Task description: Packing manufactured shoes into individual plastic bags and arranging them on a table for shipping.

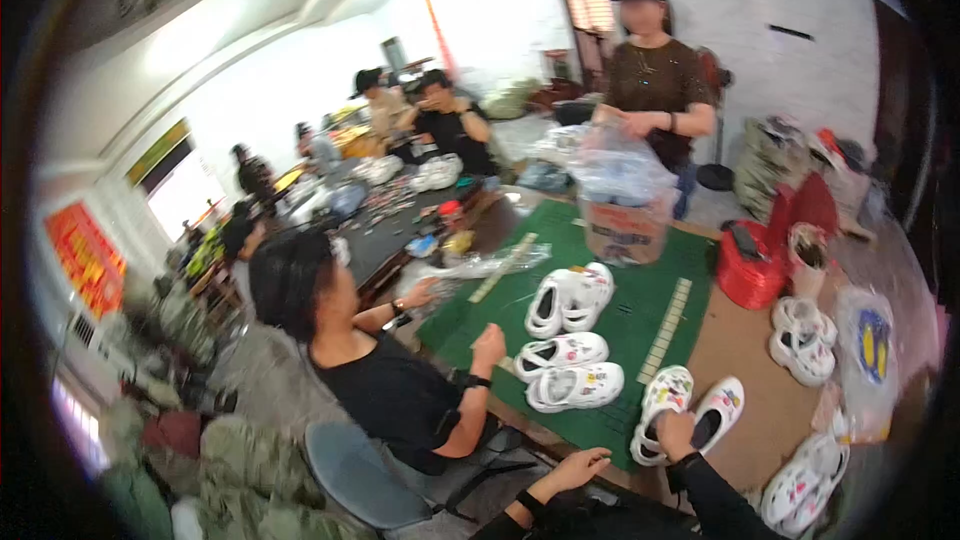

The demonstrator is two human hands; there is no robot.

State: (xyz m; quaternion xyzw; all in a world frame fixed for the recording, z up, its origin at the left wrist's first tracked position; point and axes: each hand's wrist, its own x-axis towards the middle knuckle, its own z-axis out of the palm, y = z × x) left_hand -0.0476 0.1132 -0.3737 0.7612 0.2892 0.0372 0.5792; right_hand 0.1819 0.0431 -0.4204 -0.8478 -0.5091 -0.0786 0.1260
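My right hand [676,433] comes in from the lower edge and grips a white clog [664,398] with coloured charms at its foot opening; the fingers are partly hidden in the shoe. Its mate, another white clog [722,410], stands just to the right, tilted outward. My left hand [578,471] is by the near table edge, holding nothing, its fingers loosely stretched out. Ahead on the green mat [560,240] are a pair of white clogs [566,382] lying sideways and a farther pair of white clogs [570,300].
More white clogs [803,340] and a decorated pair [806,483] stand on the brown board [740,350] at right, near a red twine roll [750,275] and a bagged item [868,350]. A co-worker [370,360] sits left; another person [660,90] stands behind a plastic-lined carton [625,225].
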